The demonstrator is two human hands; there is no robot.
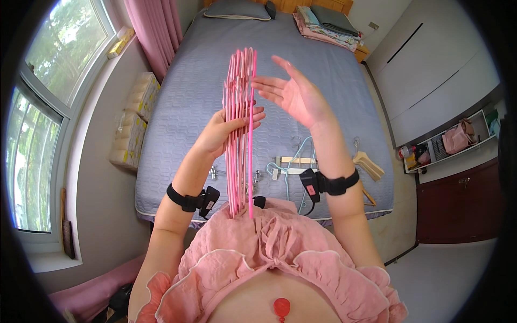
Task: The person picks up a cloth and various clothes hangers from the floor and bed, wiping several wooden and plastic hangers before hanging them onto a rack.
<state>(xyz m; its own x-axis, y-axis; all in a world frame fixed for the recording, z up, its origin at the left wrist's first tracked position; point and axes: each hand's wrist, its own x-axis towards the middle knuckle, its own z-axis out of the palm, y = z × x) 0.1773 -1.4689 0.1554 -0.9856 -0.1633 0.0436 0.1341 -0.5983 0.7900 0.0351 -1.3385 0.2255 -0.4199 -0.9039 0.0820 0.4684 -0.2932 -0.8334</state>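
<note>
My left hand [218, 131] grips a bundle of thin pink clothes hangers [236, 165] upright in front of me, thumb across the near side. A brighter pink hanger [251, 165] stands at the bundle's right edge, a little apart from the others lower down. My right hand [305, 97] is raised to the right with fingers spread and holds nothing. Its fingertips reach the bright hanger's upper part; whether they touch it I cannot tell. Beyond, on the bed [190, 105], lie light blue hangers [287, 177], pale clip hangers [297, 160] and wooden hangers [367, 165].
Small metal clips [256, 176] lie on the bed behind the bundle. A pillow [238, 10] and folded bedding [327, 26] are at the far end. Wrapped tissue packs [129, 139] stand along the left wall below the window [36, 161]. A wardrobe [436, 72] borders the right side.
</note>
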